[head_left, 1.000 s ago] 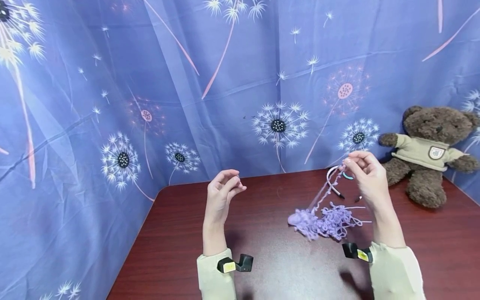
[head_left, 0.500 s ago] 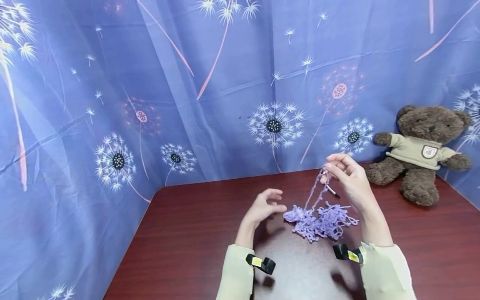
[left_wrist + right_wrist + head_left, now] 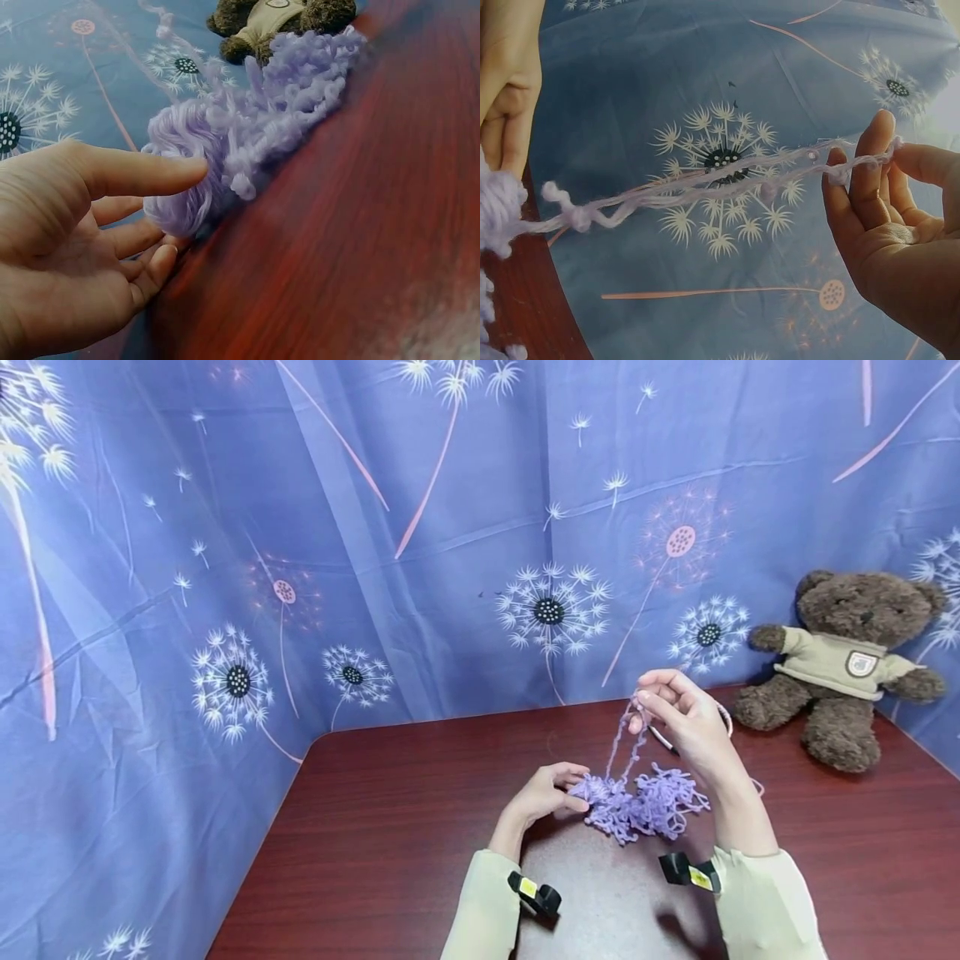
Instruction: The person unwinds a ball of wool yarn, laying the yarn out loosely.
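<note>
- Far left and across the back: a blue curtain (image 3: pixel 450 610) printed with dandelions, meeting the rear edge of a dark red table (image 3: pixel 360 835).
- Left of centre: the left hand (image 3: pixel 542 793), in a pale sleeve, reaches the rounded end of a lilac yarn bundle (image 3: pixel 663 802). Its thumb lies across the near side, its fingers behind and underneath; I cannot tell whether it grips. Half a second ago a gap showed here — now hand and yarn meet.
- Centre: the bundle lies on the table, smooth and wound at its left end, loose and loopy to the right. Two bumpy yarn strands (image 3: pixel 637 750) rise from it.
- Right of centre: the right hand (image 3: pixel 690 722), raised above the table, pinches the tops of those strands between thumb and fingers. The change puts both hands at the yarn, which seems to help steady the bundle while the strands are held up.
- Behind the right hand: a white cord (image 3: pixel 662 741), partly hidden.
- Far right: a brown teddy bear (image 3: pixel 868 610) in a beige sweater sits against the curtain.
</note>
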Demonstrator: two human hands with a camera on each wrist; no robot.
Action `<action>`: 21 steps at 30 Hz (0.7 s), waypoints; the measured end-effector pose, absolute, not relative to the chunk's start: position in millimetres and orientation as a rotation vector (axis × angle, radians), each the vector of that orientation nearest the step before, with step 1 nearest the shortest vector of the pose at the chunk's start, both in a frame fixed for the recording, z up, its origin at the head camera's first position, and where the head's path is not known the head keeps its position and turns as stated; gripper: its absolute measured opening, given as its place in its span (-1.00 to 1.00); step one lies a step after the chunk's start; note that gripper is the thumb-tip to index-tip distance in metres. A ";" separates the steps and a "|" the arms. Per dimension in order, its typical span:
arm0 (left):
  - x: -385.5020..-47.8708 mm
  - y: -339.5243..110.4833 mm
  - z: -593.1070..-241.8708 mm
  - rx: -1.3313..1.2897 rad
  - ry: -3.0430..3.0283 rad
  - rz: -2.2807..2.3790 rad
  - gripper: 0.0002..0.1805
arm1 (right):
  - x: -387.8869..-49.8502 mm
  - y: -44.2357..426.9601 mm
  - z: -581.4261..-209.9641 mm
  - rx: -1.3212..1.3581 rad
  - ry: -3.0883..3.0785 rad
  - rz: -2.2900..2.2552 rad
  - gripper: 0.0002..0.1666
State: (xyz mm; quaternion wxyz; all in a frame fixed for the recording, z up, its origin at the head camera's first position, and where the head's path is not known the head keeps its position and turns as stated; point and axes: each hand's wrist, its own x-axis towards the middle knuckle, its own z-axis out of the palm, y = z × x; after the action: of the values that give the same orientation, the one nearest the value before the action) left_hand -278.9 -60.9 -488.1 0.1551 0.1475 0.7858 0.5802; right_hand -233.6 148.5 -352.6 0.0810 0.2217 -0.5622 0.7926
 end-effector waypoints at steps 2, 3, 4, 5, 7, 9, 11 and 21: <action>-279.0 -61.4 -489.7 0.399 2.251 1.677 -0.48 | -233.1 148.0 -352.3 0.660 -1.677 2.370 -0.80; -279.1 -62.0 -490.2 0.390 2.249 1.688 -0.50 | -232.8 147.9 -352.1 0.655 -1.677 2.370 -0.79; -279.1 -62.6 -490.5 0.386 2.249 1.700 -0.51 | -232.7 147.7 -352.0 0.658 -1.674 2.363 -0.79; -279.2 -63.2 -490.5 0.380 2.247 1.713 -0.53 | -232.6 147.8 -351.9 0.659 -1.673 2.357 -0.79; -279.7 -64.5 -489.4 0.366 2.257 1.730 -0.56 | -232.8 148.5 -351.5 0.652 -1.672 2.343 -0.78; -280.5 -67.5 -485.9 0.351 2.259 1.758 -0.58 | -233.0 150.1 -350.6 0.641 -1.675 2.323 -0.78; -282.0 -73.1 -480.2 0.316 2.218 1.826 -0.61 | -233.7 153.0 -349.9 0.630 -1.664 2.318 -0.79; -280.3 -136.3 -432.7 0.358 1.624 2.505 -0.66 | -234.4 178.8 -352.4 0.619 -1.359 2.414 -0.77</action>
State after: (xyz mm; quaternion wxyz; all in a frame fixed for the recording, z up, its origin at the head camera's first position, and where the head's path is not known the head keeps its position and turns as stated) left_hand -280.3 -136.3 -432.7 0.0674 0.1188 0.5389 0.8312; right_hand -234.4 178.8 -352.4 0.1509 0.2155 -0.4732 0.8408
